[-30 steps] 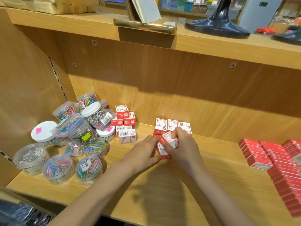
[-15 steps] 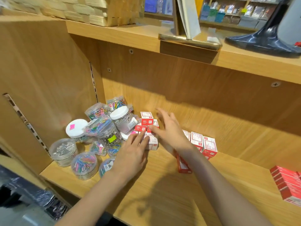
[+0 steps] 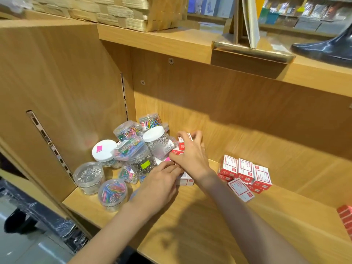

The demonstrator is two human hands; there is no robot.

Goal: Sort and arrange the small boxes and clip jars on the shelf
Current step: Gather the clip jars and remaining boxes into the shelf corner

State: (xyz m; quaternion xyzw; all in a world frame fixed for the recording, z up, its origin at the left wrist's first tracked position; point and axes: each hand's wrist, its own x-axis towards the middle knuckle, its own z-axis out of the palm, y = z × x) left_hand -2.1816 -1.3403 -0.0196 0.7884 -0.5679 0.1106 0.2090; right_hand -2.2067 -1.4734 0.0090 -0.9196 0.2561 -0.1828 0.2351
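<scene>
A heap of clear clip jars (image 3: 131,155) with coloured and silver clips fills the shelf's back left corner. Right beside it stands a small stack of red-and-white boxes (image 3: 182,144). My right hand (image 3: 190,155) is clasped over this stack, fingers around the top boxes. My left hand (image 3: 160,185) lies lower, its fingertips on a white box (image 3: 185,181) at the stack's foot. A second group of red-and-white boxes (image 3: 245,172) stands to the right, with one box (image 3: 241,189) lying loose in front of it.
The wooden shelf (image 3: 190,225) has a side wall on the left and a low board overhead. Red brick-like packs (image 3: 345,216) sit at the far right edge. A woven basket (image 3: 118,12) and a dark stand (image 3: 327,48) rest on top.
Both hands left the right-hand box group and moved left to the stack beside the jars. The right hand has closed over that stack. The camera turned left and closer.
</scene>
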